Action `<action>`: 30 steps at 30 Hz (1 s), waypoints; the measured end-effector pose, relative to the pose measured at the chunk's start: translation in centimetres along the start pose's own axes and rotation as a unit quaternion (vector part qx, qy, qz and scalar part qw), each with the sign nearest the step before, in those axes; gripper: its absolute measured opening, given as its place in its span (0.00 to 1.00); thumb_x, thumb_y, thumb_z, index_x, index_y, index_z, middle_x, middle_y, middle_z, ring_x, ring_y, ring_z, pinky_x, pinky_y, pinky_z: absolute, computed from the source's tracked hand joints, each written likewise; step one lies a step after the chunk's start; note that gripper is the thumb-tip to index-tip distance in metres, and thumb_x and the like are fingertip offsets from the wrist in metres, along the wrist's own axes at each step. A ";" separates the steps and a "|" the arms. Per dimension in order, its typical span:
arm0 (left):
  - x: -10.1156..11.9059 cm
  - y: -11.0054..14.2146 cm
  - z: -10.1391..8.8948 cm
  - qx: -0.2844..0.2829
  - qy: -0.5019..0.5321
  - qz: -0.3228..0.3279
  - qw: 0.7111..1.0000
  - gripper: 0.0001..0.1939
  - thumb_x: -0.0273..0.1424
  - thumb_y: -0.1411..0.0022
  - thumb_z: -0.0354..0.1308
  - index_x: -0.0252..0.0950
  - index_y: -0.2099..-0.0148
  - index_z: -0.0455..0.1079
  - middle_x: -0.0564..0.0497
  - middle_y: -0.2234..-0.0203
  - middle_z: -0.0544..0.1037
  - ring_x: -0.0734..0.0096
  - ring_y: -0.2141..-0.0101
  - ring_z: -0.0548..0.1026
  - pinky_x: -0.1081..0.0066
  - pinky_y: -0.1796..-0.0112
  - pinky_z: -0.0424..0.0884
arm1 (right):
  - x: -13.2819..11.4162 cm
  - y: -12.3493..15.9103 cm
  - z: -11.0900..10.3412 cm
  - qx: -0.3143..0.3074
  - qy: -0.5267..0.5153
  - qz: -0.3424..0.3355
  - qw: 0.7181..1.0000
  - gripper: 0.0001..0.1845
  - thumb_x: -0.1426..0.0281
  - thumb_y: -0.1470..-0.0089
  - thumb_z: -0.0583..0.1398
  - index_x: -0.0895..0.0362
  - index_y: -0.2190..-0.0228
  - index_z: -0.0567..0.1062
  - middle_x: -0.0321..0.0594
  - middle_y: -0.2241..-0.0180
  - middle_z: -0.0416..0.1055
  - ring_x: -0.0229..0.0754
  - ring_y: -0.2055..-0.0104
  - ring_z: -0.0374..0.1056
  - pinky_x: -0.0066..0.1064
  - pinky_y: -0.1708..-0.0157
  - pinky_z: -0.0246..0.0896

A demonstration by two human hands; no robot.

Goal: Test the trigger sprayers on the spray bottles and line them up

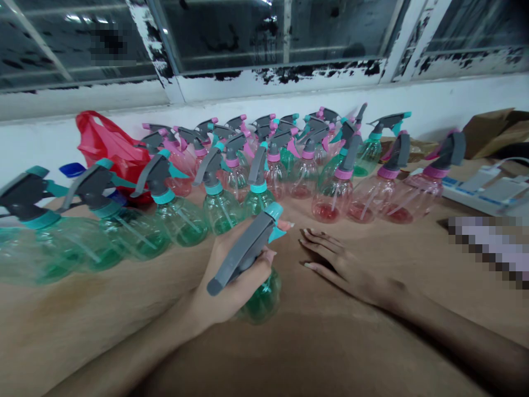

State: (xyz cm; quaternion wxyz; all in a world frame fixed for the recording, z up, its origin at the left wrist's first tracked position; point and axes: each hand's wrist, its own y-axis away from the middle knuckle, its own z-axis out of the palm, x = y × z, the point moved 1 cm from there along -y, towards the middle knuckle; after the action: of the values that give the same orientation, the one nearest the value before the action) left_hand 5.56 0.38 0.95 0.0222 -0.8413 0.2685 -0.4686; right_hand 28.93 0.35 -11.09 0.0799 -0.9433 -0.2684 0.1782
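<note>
My left hand is wrapped round the neck of a green spray bottle with a grey trigger head and teal cap. The bottle stands on the brown table in front of me. My right hand lies flat on the table just to the right of it, fingers stretched out, holding nothing.
Several green spray bottles stand in a row at the left, several pink ones at the right and back. A red plastic bag lies at the back left. A white power strip and brown cardboard are at the right.
</note>
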 end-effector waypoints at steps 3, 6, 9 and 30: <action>0.0 0.0 0.0 0.000 -0.008 0.000 1.000 0.13 0.29 0.45 0.50 0.41 0.57 0.69 0.54 0.74 0.72 0.70 0.73 0.73 0.70 0.66 0.71 | 0.1 0.0 0.1 0.002 0.001 -0.001 1.000 0.28 0.58 0.40 0.48 0.54 0.41 0.54 0.41 0.38 0.51 0.45 0.36 0.44 0.47 0.40 0.46; 0.0 0.0 0.0 0.007 -0.022 -0.006 1.000 0.11 0.30 0.45 0.50 0.41 0.60 0.69 0.53 0.74 0.72 0.70 0.74 0.72 0.69 0.67 0.72 | 0.1 0.0 0.2 0.006 0.002 -0.001 1.000 0.28 0.58 0.40 0.48 0.54 0.41 0.54 0.41 0.38 0.51 0.45 0.36 0.44 0.47 0.40 0.47; 0.0 -0.1 0.0 0.001 -0.026 -0.005 1.000 0.13 0.30 0.45 0.50 0.41 0.57 0.69 0.54 0.75 0.73 0.70 0.75 0.72 0.71 0.69 0.72 | 0.0 0.0 0.2 0.003 0.001 -0.001 1.000 0.28 0.58 0.40 0.48 0.54 0.41 0.55 0.41 0.38 0.51 0.45 0.36 0.44 0.47 0.40 0.47; 0.5 0.0 -0.4 -0.005 -0.016 -0.014 1.000 0.04 0.27 0.49 0.50 0.41 0.69 0.65 0.53 0.74 0.71 0.68 0.73 0.71 0.69 0.69 0.71 | 0.2 0.2 0.5 0.028 0.002 -0.010 1.000 0.28 0.58 0.41 0.50 0.51 0.41 0.55 0.40 0.39 0.54 0.48 0.38 0.48 0.50 0.42 0.49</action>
State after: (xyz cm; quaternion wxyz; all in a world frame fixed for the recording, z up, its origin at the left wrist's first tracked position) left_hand 5.49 0.26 1.56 0.0156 -0.8523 0.2589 -0.4542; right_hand 28.96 0.33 -11.60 0.1081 -0.9384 -0.2724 0.1829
